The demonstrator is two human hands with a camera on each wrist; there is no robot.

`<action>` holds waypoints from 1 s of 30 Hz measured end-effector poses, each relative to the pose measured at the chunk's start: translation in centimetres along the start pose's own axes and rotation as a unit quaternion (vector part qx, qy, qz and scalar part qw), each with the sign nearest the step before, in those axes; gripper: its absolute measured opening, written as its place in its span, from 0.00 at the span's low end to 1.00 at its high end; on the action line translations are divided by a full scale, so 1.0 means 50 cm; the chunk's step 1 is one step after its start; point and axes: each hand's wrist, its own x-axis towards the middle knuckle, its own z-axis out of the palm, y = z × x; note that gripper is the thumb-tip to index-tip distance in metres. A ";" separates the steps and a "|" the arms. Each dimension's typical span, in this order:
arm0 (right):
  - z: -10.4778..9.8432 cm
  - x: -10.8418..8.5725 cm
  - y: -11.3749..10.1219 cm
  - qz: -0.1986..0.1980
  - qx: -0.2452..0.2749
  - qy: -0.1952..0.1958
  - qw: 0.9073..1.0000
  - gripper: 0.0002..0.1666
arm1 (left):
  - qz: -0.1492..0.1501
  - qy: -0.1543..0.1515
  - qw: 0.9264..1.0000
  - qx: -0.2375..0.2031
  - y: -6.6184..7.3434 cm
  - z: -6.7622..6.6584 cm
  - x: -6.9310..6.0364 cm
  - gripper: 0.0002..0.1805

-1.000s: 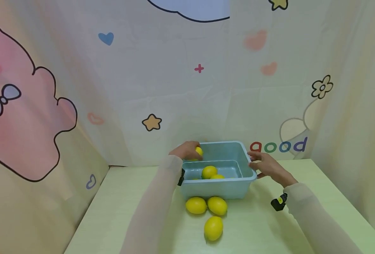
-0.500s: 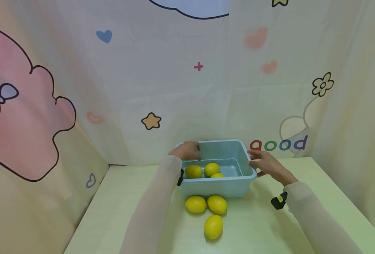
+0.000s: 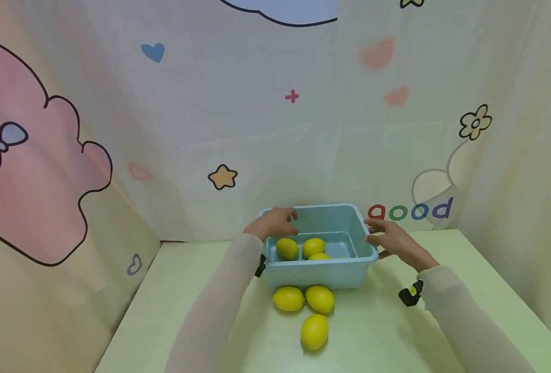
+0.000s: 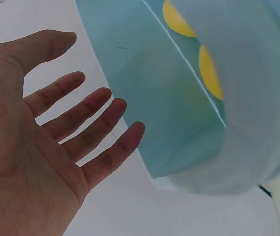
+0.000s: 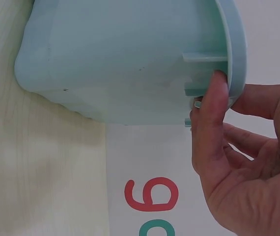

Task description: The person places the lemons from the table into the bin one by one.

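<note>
A light blue plastic bin (image 3: 317,273) stands at the back of the table with several lemons inside, among them one lemon (image 3: 286,249) at the left and another (image 3: 313,248) beside it. My left hand (image 3: 272,223) hovers over the bin's left rim, holding nothing; in the left wrist view its fingers (image 4: 108,152) are spread and apart from the bin. My right hand (image 3: 393,241) pinches the right rim, with the index finger (image 5: 213,110) curled under the lip and the thumb on the rim. The front wall hides part of the bin's floor.
Three lemons lie on the table in front of the bin: a left lemon (image 3: 288,299), a right lemon (image 3: 320,299) and a nearer lemon (image 3: 314,332). A printed curtain (image 3: 256,129) hangs close behind the pale table (image 3: 186,300).
My left hand has let go of a lemon, which has dropped to the left part of the bin and shifted slightly. The hand has then eased left. My right hand stays at the rim.
</note>
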 end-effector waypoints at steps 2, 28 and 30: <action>0.001 0.000 0.000 0.000 0.000 0.000 1.000 0.39 | 0.008 0.003 1.000 0.006 0.001 -0.002 -0.005 0.25; 0.003 0.000 0.004 -0.001 0.007 -0.005 1.000 0.40 | 0.105 0.062 0.989 0.085 0.043 0.025 -0.118 0.25; 0.002 0.000 0.003 -0.002 0.007 -0.005 1.000 0.40 | 0.111 0.067 0.987 0.091 0.048 0.029 -0.127 0.25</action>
